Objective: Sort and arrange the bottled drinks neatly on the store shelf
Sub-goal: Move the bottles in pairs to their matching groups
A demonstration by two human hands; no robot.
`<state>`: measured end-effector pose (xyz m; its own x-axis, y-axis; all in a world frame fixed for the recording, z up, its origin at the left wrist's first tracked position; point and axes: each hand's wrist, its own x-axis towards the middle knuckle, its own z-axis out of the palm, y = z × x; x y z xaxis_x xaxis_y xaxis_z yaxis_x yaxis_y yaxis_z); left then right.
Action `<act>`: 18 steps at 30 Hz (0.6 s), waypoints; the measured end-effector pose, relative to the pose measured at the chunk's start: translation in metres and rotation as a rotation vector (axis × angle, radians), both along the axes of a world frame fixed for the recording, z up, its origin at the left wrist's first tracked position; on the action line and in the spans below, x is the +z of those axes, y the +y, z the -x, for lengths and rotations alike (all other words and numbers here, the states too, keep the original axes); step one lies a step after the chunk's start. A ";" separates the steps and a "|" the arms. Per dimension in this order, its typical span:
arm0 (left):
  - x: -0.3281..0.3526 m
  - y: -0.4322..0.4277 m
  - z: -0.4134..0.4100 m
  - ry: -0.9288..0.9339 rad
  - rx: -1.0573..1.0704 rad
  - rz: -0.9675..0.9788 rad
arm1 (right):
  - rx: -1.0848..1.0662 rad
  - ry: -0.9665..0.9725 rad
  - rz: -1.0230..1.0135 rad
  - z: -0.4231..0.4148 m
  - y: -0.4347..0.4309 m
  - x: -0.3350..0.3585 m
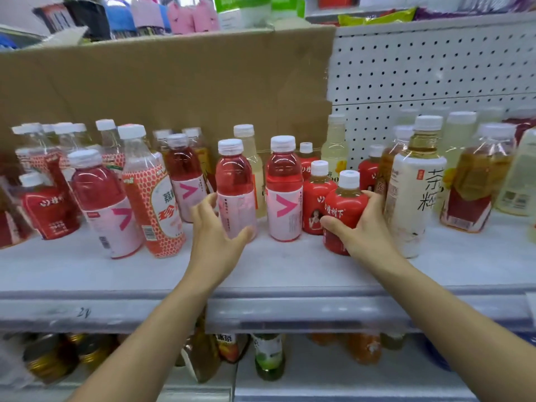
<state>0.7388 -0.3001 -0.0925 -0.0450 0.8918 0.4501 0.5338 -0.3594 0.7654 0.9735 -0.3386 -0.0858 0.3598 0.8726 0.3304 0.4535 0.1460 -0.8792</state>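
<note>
small red bottle (346,207) stands on the shelf (275,271), right of centre, the right hand (368,227) curled round its body, probably to line it up with the matching red bottle (317,198) just behind. left hand (214,236) is spread beside a pink bottle (235,184), likely about to take it.

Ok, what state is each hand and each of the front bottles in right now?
left hand: open, fingers spread, by the pink bottle.
right hand: gripping the small red bottle.
small red bottle: capped, upright, gripped.
pink bottle: capped, upright, not gripped.
white tea bottle: capped, upright.
</note>
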 end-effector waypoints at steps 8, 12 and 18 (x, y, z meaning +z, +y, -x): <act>0.001 0.024 0.001 -0.107 -0.078 0.115 | -0.039 -0.131 0.074 0.000 0.035 0.001; 0.003 0.035 -0.001 -0.175 -0.115 0.133 | -0.115 -0.428 -0.134 0.014 0.035 0.002; 0.014 0.049 -0.007 -0.213 -0.136 0.087 | 0.181 -0.301 -0.246 0.051 0.043 0.024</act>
